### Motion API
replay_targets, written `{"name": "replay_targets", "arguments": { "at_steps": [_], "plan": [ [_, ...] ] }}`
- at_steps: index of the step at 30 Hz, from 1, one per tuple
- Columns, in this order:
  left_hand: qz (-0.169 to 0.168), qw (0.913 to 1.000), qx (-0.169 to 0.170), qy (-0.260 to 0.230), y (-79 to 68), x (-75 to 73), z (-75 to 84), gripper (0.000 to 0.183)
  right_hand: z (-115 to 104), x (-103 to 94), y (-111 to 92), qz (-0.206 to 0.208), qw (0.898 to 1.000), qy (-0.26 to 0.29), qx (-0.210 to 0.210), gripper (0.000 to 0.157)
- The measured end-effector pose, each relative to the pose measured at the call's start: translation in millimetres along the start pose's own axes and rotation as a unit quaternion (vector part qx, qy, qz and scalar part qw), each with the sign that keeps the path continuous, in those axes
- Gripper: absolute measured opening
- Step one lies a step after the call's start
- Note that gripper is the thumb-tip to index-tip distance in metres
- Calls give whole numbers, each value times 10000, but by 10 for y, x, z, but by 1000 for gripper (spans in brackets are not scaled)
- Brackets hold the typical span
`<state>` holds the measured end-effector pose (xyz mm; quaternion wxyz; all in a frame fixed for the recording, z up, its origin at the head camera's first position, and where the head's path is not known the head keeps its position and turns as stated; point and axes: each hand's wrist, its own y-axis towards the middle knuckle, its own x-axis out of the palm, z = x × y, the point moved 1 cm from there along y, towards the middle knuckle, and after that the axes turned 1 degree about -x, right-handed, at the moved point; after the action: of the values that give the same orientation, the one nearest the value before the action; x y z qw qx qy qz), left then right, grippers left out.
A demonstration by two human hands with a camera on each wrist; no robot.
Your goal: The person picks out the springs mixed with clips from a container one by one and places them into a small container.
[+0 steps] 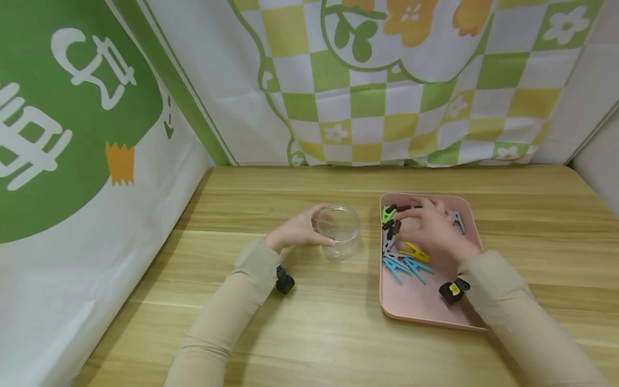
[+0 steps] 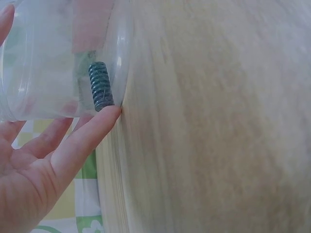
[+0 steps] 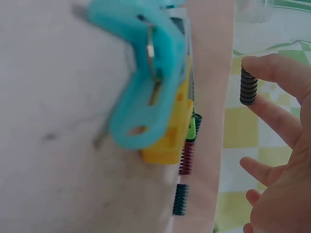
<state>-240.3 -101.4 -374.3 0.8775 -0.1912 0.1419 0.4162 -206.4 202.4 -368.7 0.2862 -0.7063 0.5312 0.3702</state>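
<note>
My left hand grips a clear round plastic container, thumb on the near side and fingers round the far side. Through its wall, the left wrist view shows a dark green coil spring inside, close to a fingertip. Over the pink tray, my right hand pinches a dark coil spring between thumb and finger. Blue clothespins, a yellow clothespin and several coil springs, such as a red one and a dark teal one, lie in the tray beneath it.
At the tray's left side lies a light green clip; a grey clothespin is at the right. The wooden table meets a checkered cloth behind and a green-and-white sheet on the left.
</note>
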Motion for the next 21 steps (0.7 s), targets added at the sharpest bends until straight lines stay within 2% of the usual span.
{"name": "replay_targets", "arguments": {
  "at_steps": [9,21],
  "plan": [
    [-2,10000,16,7,-8,7,-15,88,-109,-96,78,87,9994,-62,-315,36],
    [11,9999,-54,-84,12,3,-30,88,-265,-279,147,-1,9991,-20,-434,38]
  ]
}}
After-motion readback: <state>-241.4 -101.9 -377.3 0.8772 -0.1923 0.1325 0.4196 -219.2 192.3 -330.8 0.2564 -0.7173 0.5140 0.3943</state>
